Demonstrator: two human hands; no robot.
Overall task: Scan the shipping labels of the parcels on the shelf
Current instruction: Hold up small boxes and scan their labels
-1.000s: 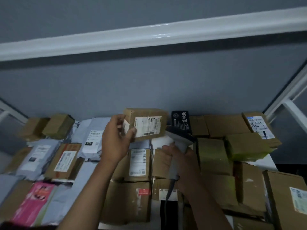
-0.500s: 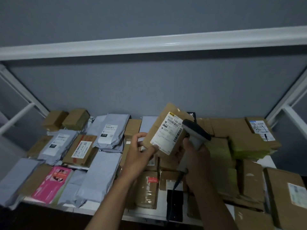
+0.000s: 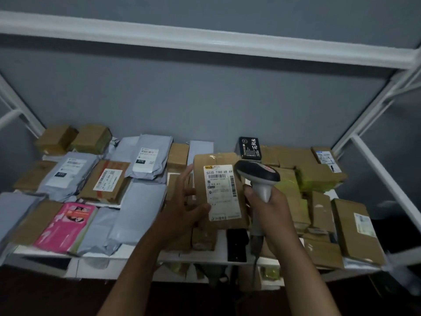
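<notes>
Reaching in from the bottom of the view, two bare forearms meet over the front middle of the shelf [image 3: 127, 253], and nearest of all the right hand [image 3: 265, 202] is wrapped around the pale grip of a handheld barcode scanner [image 3: 258, 176], whose dark head points left toward a cardboard parcel [image 3: 218, 192] just beside it. That parcel is held tilted up off the pile with its white shipping label [image 3: 221, 192] facing the camera and the scanner, which seems to be the reason for the pose: the barcode lines are turned plainly into the scanner's path. The left hand [image 3: 185, 207] supports the parcel at its left edge, thumb laid on the front face near the label's lower corner and fingers spread along the side, grasping it lightly rather than clenching. A cable appears to hang down from the scanner's grip toward the shelf edge. Behind and around the hands lie the other parcels: grey poly mailers [image 3: 148, 157] and a pink packet [image 3: 66, 225] to the left, taped brown boxes [image 3: 355, 229] to the right, and a small black box [image 3: 249, 148] near the back wall.
</notes>
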